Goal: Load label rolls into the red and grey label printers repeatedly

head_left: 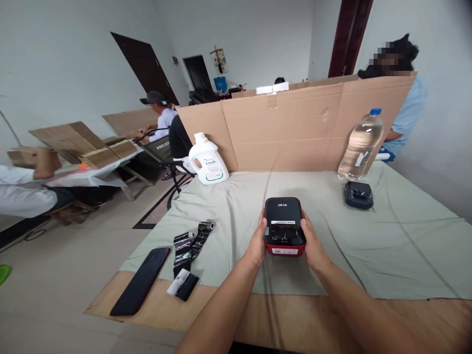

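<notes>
A black-and-red portable printer [283, 211], with a light label along its front edge, is held between my two hands at the middle of the table. My left hand [257, 242] is closed against its left side, the thumb near the top edge. On the opposite side my right hand [313, 243] grips it the same way. The printer is level, and its underside is hidden. To the left lie two strips of shiny black film on small rolls [182, 248], beside a small black-and-white piece [183, 285].
A dark phone [140, 282] lies at the table's left edge. Behind stand a white jug [209, 160], a cardboard screen [283, 132] and a clear bottle with blue cap [359, 147]. A small black device [358, 195] sits at right. Other people sit beyond the screen and at left.
</notes>
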The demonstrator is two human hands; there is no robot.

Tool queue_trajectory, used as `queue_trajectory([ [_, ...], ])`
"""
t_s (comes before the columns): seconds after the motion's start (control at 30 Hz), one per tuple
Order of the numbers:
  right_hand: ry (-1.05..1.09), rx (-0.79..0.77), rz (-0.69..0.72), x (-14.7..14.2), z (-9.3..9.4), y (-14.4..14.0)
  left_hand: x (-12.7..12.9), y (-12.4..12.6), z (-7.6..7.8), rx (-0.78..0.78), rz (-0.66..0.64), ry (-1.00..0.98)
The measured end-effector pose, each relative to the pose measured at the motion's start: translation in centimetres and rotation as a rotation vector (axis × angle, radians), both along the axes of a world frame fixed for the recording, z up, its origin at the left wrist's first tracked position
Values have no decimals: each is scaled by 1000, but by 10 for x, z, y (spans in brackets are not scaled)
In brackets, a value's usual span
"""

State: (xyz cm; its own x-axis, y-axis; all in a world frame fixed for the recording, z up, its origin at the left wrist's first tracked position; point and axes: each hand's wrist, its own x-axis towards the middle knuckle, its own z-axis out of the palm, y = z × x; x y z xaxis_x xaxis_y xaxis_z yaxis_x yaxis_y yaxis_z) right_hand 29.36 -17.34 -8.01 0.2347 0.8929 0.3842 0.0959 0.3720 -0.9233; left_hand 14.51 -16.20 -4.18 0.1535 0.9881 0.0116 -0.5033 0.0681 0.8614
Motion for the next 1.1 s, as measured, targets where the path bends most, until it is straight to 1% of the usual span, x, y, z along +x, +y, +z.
queue_trajectory([
  [0.13,100,-207,58,9,11,3,3,3,-9,-6,44,63],
  [0.2,87,-222,31,12,16,1,1,6,-10,-10,25,64],
  [0.23,54,-191,2,13,20,-1,-1,7,-9,-22,-1,51],
  [0.3,-71,-59,-55,14,27,-5,-5,10,-3,-58,-67,12],
  [0.4,-300,146,-79,12,35,-9,-10,14,7,-92,-148,-10],
  [0.43,-354,183,-86,10,35,-11,-11,14,9,-92,-168,-2],
  [0.5,-411,208,-128,5,32,-13,-11,16,12,-95,-187,15],
  [0.57,-408,205,-189,0,25,-14,-10,16,12,-100,-183,15],
  [0.63,-360,183,-225,-4,18,-15,-9,16,10,-100,-153,13],
  [0.77,-236,160,-186,-9,11,-15,-8,17,3,-111,-66,62],
  [0.83,-186,151,-173,-10,10,-15,-9,17,-1,-107,-44,81],
  [0.97,-141,114,-144,-10,8,-15,-10,17,-9,-48,-63,46],
  [1.1,-193,116,-103,-6,8,-15,-10,14,-8,-14,-106,-6],
])
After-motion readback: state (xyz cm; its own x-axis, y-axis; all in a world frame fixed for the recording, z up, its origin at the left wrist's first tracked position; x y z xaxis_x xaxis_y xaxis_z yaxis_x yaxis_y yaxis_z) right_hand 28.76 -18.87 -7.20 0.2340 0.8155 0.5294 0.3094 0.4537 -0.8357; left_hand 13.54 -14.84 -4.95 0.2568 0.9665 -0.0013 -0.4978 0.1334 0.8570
